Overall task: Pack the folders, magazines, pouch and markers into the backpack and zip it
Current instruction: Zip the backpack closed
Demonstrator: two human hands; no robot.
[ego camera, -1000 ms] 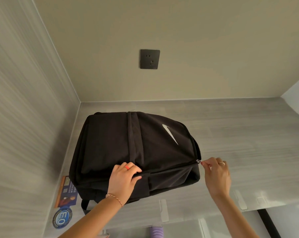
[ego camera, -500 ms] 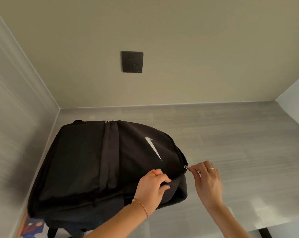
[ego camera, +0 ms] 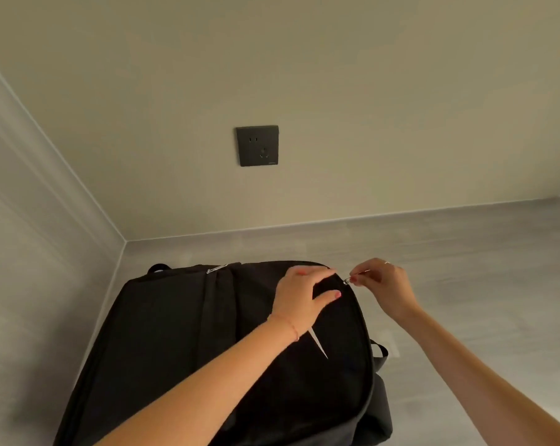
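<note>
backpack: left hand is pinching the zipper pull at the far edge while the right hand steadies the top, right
Not quite: the hands are swapped. In the head view the right hand pinches the zipper pull at the backpack's far edge, while the left hand steadies the top.

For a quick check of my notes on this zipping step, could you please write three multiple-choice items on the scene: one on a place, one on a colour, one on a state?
1. Where is the wall socket?
A. On the wall above the backpack
B. On the table right of the backpack
C. On the backpack's front

2. What colour is the backpack?
A. Grey
B. Black
C. Blue

3. What is the right hand doing?
A. Lying flat on the table
B. Hanging idle, off the bag
C. Pinching the zipper pull

Answers:
1. A: the dark socket sits on the beige wall, beyond the bag's top.
2. B: its fabric is black, with a white logo partly hidden by the arm.
3. C: thumb and fingertips close on the small metal pull at the bag's upper right edge, while the left hand rests on the fabric beside it.
</note>
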